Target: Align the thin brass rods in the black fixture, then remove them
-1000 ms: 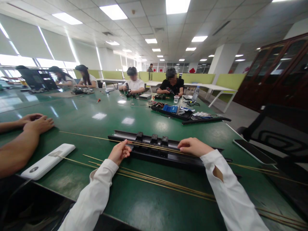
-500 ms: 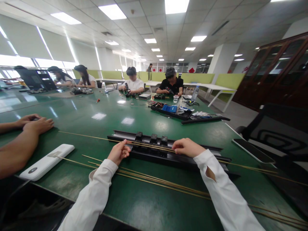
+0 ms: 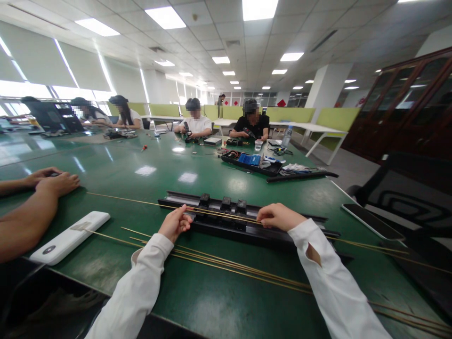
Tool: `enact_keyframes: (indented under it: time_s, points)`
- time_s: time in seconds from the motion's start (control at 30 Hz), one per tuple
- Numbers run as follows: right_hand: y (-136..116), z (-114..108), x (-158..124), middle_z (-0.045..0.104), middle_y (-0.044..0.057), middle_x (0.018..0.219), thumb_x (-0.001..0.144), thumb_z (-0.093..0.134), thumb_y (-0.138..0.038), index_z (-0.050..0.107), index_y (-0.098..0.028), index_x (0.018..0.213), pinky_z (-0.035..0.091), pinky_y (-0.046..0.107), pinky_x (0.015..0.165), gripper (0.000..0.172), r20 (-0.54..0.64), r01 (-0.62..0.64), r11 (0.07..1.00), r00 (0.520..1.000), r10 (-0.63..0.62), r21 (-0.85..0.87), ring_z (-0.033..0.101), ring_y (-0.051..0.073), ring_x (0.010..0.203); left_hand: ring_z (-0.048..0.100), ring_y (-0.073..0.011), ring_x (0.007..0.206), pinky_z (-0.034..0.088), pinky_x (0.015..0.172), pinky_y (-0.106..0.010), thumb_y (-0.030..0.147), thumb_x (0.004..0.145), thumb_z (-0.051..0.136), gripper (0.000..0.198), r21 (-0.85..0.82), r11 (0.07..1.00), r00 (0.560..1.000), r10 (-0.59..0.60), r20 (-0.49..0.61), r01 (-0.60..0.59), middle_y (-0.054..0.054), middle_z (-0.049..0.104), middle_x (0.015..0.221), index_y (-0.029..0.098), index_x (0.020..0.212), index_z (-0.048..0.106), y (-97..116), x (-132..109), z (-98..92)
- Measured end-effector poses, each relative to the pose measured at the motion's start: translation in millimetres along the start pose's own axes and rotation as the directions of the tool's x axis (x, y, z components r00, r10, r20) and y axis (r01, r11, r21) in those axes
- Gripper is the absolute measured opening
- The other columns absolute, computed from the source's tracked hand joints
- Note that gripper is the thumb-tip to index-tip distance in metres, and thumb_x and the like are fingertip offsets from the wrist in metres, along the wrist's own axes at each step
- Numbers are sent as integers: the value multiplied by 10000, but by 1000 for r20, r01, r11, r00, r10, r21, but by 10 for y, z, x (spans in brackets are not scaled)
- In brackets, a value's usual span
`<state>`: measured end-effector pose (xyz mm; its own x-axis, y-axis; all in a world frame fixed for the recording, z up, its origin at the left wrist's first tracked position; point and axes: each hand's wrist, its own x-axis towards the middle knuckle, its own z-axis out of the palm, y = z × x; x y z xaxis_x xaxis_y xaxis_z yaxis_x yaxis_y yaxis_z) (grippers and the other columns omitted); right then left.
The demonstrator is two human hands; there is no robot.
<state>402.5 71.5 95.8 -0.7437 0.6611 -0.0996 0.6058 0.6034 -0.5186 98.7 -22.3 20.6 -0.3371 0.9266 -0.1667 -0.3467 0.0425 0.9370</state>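
Note:
Several thin brass-coloured rods [image 3: 226, 214] run between my hands, above a long black rail assembly [image 3: 247, 235] with black blocks on it. My left hand [image 3: 175, 222] pinches the rods near the assembly's left part. Farther right, my right hand [image 3: 278, 216] has its fingers closed on the same rods, which extend beyond it to the right. More rods [image 3: 233, 267] lie on the green table [image 3: 219, 306] in front of the assembly, passing under my sleeves.
A white device [image 3: 70, 238] lies at the left beside another person's hands [image 3: 58, 181]. A phone [image 3: 372, 221] rests at the right edge. Beyond the assembly are a black tool tray [image 3: 249, 160], a bottle [image 3: 286, 136] and people seated at the table.
My right hand has slid slightly to the right along the rods. My left hand has stayed almost where it was.

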Motion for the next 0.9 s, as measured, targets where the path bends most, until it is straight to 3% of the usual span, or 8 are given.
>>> enact_keyframes:
  time_s: [0.7, 0.9]
  points:
    - [52, -14, -17, 621, 12, 609, 642, 491, -254, 617, -163, 719, 425, 216, 566, 173, 44, -23, 996, 999, 20, 81, 565, 125, 582, 467, -70, 329, 313, 290, -138, 311, 762, 465, 214, 3, 1000, 1000, 8, -2, -8, -8, 542, 466, 117, 833, 523, -12, 7, -25]
    - [63, -19, -3, 651, 9, 680, 644, 506, -261, 637, -183, 745, 417, 225, 635, 183, 1, -19, 1000, 1000, 19, 0, 580, 137, 658, 466, -69, 328, 313, 291, -139, 315, 762, 465, 231, 2, 1000, 1000, 13, 4, -13, -9, 542, 467, 109, 847, 526, -19, 15, -19]
